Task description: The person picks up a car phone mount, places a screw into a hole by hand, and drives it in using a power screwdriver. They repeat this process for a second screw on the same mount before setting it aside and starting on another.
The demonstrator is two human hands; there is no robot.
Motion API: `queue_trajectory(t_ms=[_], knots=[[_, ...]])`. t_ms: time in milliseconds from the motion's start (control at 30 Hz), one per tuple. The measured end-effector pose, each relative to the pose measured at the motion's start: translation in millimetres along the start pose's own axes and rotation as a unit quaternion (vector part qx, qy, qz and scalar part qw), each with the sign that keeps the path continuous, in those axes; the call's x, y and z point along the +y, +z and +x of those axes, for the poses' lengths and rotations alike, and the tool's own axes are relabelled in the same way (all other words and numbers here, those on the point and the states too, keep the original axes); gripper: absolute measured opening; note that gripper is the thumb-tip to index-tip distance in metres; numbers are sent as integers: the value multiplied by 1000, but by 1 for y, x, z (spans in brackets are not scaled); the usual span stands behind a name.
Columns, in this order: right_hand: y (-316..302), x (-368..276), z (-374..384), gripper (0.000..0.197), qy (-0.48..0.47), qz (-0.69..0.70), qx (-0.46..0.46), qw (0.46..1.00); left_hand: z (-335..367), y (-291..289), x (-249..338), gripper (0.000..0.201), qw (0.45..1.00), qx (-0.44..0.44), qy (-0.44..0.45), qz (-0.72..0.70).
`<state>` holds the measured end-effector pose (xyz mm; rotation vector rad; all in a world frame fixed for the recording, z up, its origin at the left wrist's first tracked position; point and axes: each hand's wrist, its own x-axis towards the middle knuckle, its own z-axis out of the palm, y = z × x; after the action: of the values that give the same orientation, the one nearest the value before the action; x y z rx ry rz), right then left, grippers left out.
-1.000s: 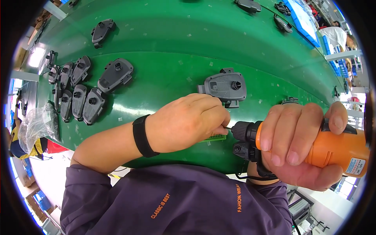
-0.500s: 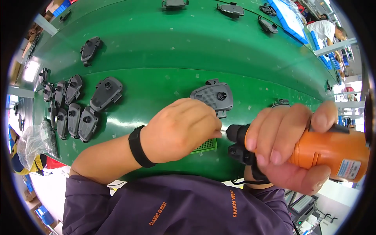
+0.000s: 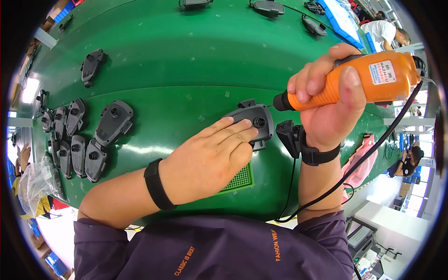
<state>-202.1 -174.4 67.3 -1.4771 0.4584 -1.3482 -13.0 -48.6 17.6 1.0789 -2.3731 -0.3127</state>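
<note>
My right hand (image 3: 333,95) is wrapped round an orange electric screwdriver (image 3: 368,79), held level with its black nose to the left. The thin bit reaches the upper right corner of a dark grey phone holder (image 3: 249,114), though I cannot tell whether it touches a screw. The holder lies back up on the green table, its black ball stud (image 3: 259,122) showing. Stretched fingers of my left hand (image 3: 205,158) lie flat over the holder's lower left part; the thumb is hidden. Below that hand, part of a green perforated tray (image 3: 242,178) shows.
Several similar phone holders (image 3: 113,121) lie grouped at left, with others farther back on the green table (image 3: 154,60). A clear plastic bag (image 3: 39,179) sits at the left edge. The screwdriver's black cable (image 3: 368,154) hangs past my right forearm. Other people are in the background at right.
The screwdriver has swung up and away from my left hand, its bit now at the holder's corner. My left hand's bent fingers have flattened onto the holder.
</note>
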Motion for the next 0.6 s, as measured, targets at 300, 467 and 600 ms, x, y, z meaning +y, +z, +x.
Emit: queue_trajectory(t_ms=[300, 467, 600], knots=[[4, 15, -5, 31, 24, -8, 27, 999, -4, 4, -2, 17, 1000, 16, 4, -17], [0, 20, -2, 29, 33, 11, 3, 999, -4, 4, -3, 16, 1000, 16, 2, -22], [-1, 22, -4, 29, 31, 18, 1, 999, -3, 3, -4, 15, 1000, 9, 6, -17]])
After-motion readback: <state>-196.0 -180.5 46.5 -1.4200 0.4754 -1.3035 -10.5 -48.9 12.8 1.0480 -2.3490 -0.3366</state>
